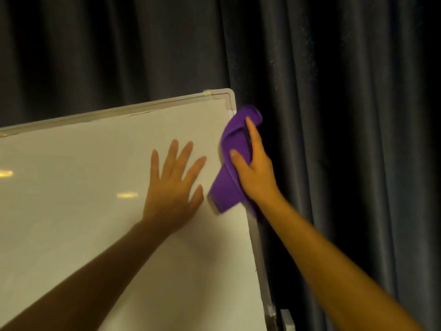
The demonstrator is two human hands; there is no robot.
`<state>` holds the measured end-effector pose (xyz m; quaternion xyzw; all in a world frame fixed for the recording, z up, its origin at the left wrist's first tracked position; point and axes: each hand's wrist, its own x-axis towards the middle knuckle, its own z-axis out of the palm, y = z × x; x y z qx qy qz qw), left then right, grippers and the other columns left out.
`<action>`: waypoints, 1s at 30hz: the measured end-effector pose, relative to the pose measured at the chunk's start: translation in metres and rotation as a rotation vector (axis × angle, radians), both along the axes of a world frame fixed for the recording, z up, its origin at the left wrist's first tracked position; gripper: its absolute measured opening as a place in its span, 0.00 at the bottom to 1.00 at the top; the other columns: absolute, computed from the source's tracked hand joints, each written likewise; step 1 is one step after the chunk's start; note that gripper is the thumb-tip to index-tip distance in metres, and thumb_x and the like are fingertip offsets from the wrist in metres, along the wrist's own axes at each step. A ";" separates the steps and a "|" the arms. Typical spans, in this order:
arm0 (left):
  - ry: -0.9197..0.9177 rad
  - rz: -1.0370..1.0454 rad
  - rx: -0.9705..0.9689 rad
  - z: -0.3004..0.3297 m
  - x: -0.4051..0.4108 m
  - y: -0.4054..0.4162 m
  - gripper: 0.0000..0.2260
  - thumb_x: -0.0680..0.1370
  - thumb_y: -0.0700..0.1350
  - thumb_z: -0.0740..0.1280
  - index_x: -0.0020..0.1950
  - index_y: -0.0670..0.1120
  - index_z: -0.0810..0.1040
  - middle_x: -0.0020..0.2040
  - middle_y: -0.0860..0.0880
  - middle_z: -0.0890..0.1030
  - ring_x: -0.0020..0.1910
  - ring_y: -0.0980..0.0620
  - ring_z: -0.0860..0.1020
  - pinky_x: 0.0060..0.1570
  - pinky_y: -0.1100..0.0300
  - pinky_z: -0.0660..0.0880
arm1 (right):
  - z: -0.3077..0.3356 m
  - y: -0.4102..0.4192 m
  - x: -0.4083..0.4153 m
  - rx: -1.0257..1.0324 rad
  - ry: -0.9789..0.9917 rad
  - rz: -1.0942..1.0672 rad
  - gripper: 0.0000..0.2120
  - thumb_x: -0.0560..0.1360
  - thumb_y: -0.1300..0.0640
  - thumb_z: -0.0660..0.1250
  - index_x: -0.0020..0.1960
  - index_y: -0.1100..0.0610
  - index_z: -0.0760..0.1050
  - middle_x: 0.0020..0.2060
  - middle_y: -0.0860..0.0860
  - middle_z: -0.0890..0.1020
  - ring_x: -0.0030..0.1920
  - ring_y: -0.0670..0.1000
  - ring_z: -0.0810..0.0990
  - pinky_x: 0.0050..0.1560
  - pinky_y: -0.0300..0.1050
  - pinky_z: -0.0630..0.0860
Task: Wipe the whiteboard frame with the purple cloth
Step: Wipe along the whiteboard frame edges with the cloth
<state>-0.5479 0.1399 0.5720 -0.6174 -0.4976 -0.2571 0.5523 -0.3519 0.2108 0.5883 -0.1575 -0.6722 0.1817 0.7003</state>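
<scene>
A whiteboard (83, 175) with a pale grey frame (143, 108) fills the lower left of the head view, its top right corner near the middle. My right hand (255, 168) grips a purple cloth (230, 168) wrapped around the frame's right edge, a little below that corner. The cloth hides that stretch of frame, and part of it hangs down over the board face. My left hand (173, 187) lies flat on the board with fingers spread, just left of the cloth, holding nothing.
Dark pleated curtains (334, 91) hang behind and to the right of the board. The frame's right edge (261, 263) runs down to a clamp or stand part (274, 314) at the bottom. Ceiling lights reflect on the board surface.
</scene>
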 end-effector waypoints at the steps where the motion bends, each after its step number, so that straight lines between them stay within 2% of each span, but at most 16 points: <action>1: 0.011 -0.005 -0.003 -0.012 0.001 0.000 0.27 0.82 0.56 0.58 0.79 0.46 0.72 0.82 0.38 0.67 0.82 0.32 0.62 0.76 0.25 0.61 | 0.022 0.004 0.001 0.008 0.003 0.006 0.32 0.80 0.47 0.64 0.76 0.33 0.49 0.65 0.43 0.72 0.56 0.45 0.79 0.46 0.38 0.81; 4: -0.016 0.049 -0.034 -0.030 0.001 0.001 0.28 0.83 0.59 0.56 0.81 0.49 0.67 0.82 0.39 0.67 0.81 0.33 0.64 0.75 0.26 0.63 | 0.075 0.012 0.001 0.000 -0.028 -0.045 0.34 0.80 0.49 0.65 0.79 0.41 0.51 0.60 0.43 0.71 0.50 0.43 0.78 0.38 0.30 0.77; 6: -0.021 0.074 -0.038 -0.031 -0.003 0.006 0.28 0.84 0.61 0.53 0.82 0.50 0.65 0.83 0.40 0.66 0.82 0.33 0.63 0.77 0.27 0.62 | 0.076 0.016 -0.002 -0.005 -0.051 -0.081 0.32 0.81 0.50 0.64 0.79 0.42 0.52 0.59 0.45 0.72 0.48 0.42 0.77 0.39 0.29 0.76; 10: -0.038 0.078 -0.054 -0.033 -0.006 0.013 0.30 0.85 0.63 0.48 0.83 0.50 0.65 0.84 0.41 0.63 0.83 0.34 0.61 0.79 0.30 0.61 | 0.016 0.014 -0.001 -0.029 -0.092 -0.098 0.27 0.83 0.48 0.59 0.78 0.39 0.53 0.66 0.50 0.75 0.51 0.44 0.79 0.46 0.33 0.78; 13: -0.045 0.056 -0.040 -0.034 -0.007 0.015 0.30 0.85 0.63 0.47 0.82 0.50 0.64 0.84 0.40 0.62 0.83 0.34 0.61 0.78 0.29 0.62 | -0.042 0.001 0.004 -0.086 -0.091 -0.047 0.26 0.82 0.46 0.58 0.77 0.36 0.54 0.59 0.49 0.80 0.46 0.44 0.83 0.41 0.36 0.82; 16: -0.110 0.006 0.009 -0.038 -0.008 0.016 0.28 0.84 0.60 0.54 0.81 0.49 0.65 0.84 0.39 0.63 0.83 0.33 0.61 0.78 0.28 0.61 | -0.108 -0.014 0.014 -0.192 -0.111 0.062 0.26 0.82 0.45 0.59 0.75 0.31 0.54 0.52 0.47 0.82 0.43 0.45 0.85 0.38 0.39 0.81; 18: -0.127 -0.013 0.024 -0.038 -0.010 0.016 0.27 0.84 0.58 0.55 0.81 0.49 0.66 0.84 0.39 0.64 0.83 0.33 0.61 0.78 0.28 0.60 | -0.151 -0.025 0.022 -0.267 -0.137 0.178 0.26 0.81 0.45 0.61 0.73 0.27 0.54 0.51 0.44 0.82 0.45 0.49 0.85 0.39 0.42 0.83; 21: -0.128 -0.024 -0.009 -0.040 -0.010 0.014 0.26 0.85 0.58 0.53 0.80 0.47 0.67 0.84 0.39 0.63 0.84 0.34 0.60 0.79 0.28 0.58 | -0.198 -0.042 0.035 -0.351 -0.177 0.255 0.27 0.80 0.46 0.62 0.69 0.21 0.54 0.55 0.41 0.80 0.50 0.48 0.84 0.41 0.42 0.82; 24: -0.136 -0.009 -0.033 -0.040 -0.007 0.012 0.26 0.86 0.58 0.53 0.81 0.48 0.66 0.84 0.41 0.62 0.84 0.35 0.59 0.80 0.29 0.55 | -0.219 -0.054 0.038 -0.372 -0.210 0.233 0.27 0.81 0.47 0.61 0.71 0.24 0.54 0.60 0.44 0.78 0.52 0.47 0.83 0.43 0.42 0.82; 27: -0.142 -0.004 -0.034 -0.040 -0.007 0.009 0.26 0.86 0.58 0.51 0.81 0.48 0.66 0.85 0.41 0.62 0.85 0.36 0.58 0.81 0.30 0.55 | -0.227 -0.057 0.041 -0.350 -0.301 0.107 0.27 0.82 0.47 0.59 0.74 0.27 0.52 0.63 0.43 0.75 0.53 0.48 0.82 0.47 0.45 0.84; 30: -0.157 -0.022 -0.035 -0.040 -0.002 0.005 0.25 0.86 0.56 0.53 0.82 0.47 0.66 0.85 0.41 0.61 0.85 0.35 0.57 0.81 0.29 0.53 | -0.237 -0.058 0.046 -0.321 -0.405 -0.014 0.26 0.82 0.47 0.58 0.75 0.30 0.53 0.62 0.43 0.74 0.52 0.47 0.81 0.48 0.40 0.83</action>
